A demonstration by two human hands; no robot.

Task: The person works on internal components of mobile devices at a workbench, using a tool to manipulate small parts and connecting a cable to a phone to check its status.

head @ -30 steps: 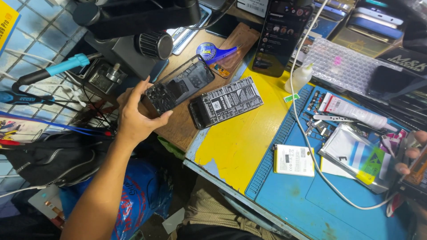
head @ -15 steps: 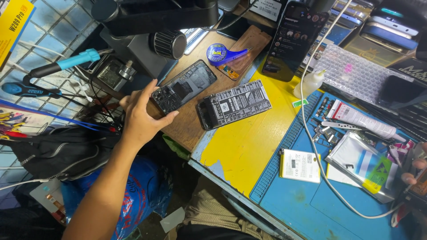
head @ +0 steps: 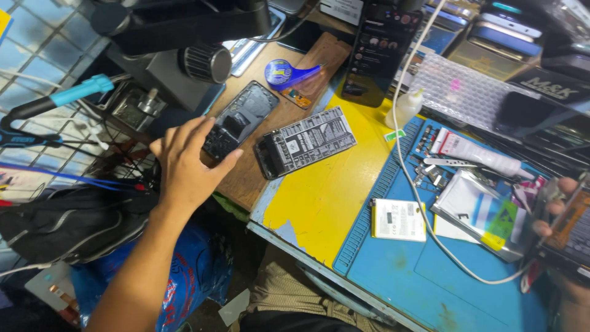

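My left hand (head: 187,163) reaches to the wooden board (head: 261,178) and holds the near end of an opened black phone body (head: 241,120) between thumb and fingers; the phone lies flat on the board. Just right of it lies a black plate with white printed markings (head: 305,142). At the far right edge, my right hand (head: 553,209) grips a dark phone-like device (head: 574,230), only partly in view.
A microscope head (head: 184,31) hangs over the board's far left. A blue tape dispenser (head: 289,74), a tall black box (head: 378,49), a small bottle (head: 407,107), a white cable (head: 424,215), a white battery (head: 398,219) and a white tube (head: 476,154) crowd the yellow top and blue mat (head: 430,283).
The phone body has gone from raised in my left hand to lying flat on the board, and my fingers have spread. My right hand has come further into view.
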